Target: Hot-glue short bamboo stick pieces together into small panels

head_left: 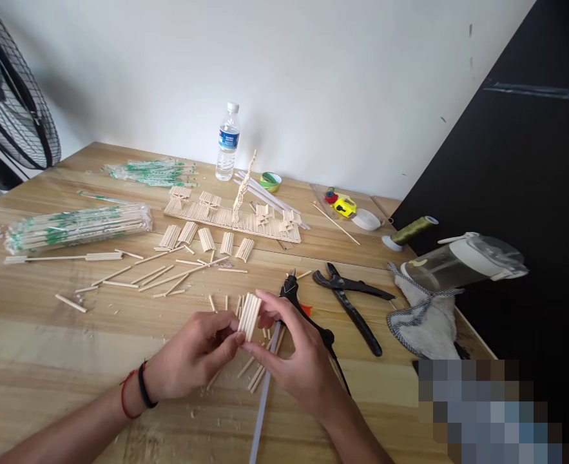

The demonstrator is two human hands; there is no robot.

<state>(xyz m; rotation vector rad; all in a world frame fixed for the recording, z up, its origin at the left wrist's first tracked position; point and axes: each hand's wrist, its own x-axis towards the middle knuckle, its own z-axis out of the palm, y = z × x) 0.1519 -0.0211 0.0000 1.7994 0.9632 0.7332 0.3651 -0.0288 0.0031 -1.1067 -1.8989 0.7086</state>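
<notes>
Wood stick panel (249,317) btwn L hand (182,357) & R hand (308,367), both gripping its ends w/ fingertips.

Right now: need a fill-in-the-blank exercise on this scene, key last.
The left hand has a black wristband and a ____ one.
Of the two hands holding the small pale wooden-stick panel, the ____ is nearer the black glue gun.
The clear plastic bottle has a ____ cap.
Missing words: red; right hand; white.

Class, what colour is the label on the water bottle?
The label is mostly blue, best seen in the head view.
</notes>
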